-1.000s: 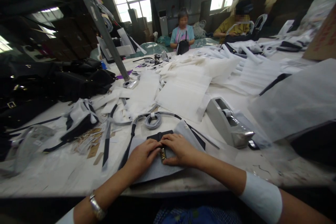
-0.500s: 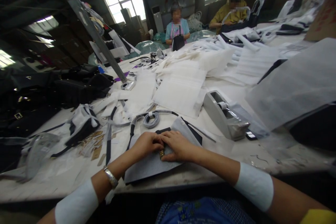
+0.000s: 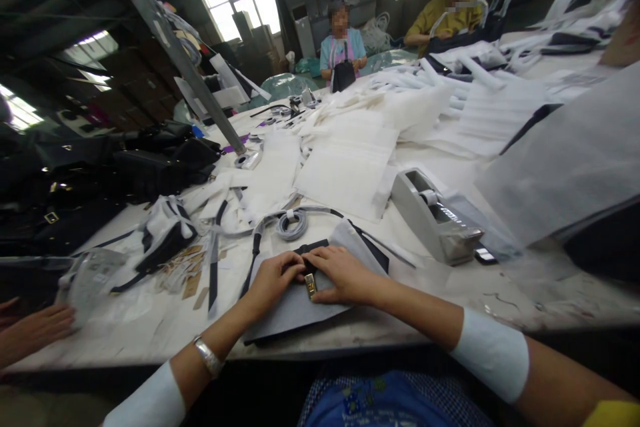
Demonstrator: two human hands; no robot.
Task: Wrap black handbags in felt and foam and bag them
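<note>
A black handbag lies flat at the table's front edge, its face mostly covered by a sheet of white tissue paper. On the front shows a gold clasp, below a short dark strap. My left hand is closed, thumb and fingers pinched at the strap just left of the clasp. From the right, my right hand curls over the strap, its thumb against the clasp's lower right side. The fingertips of both hands meet above the clasp and partly hide the strap. The bag's wrapped handle arches behind.
A grey tape dispenser stands to the right. Beyond lie white foam sheets. A grey coil sits behind the bag. Black bags are piled left, near a metal post. Another person's hand is at lower left.
The gold clasp shows more fully between my hands, as my left fingers have drawn slightly off it. Another person's hand has come in at the left. The view has shifted a little.
</note>
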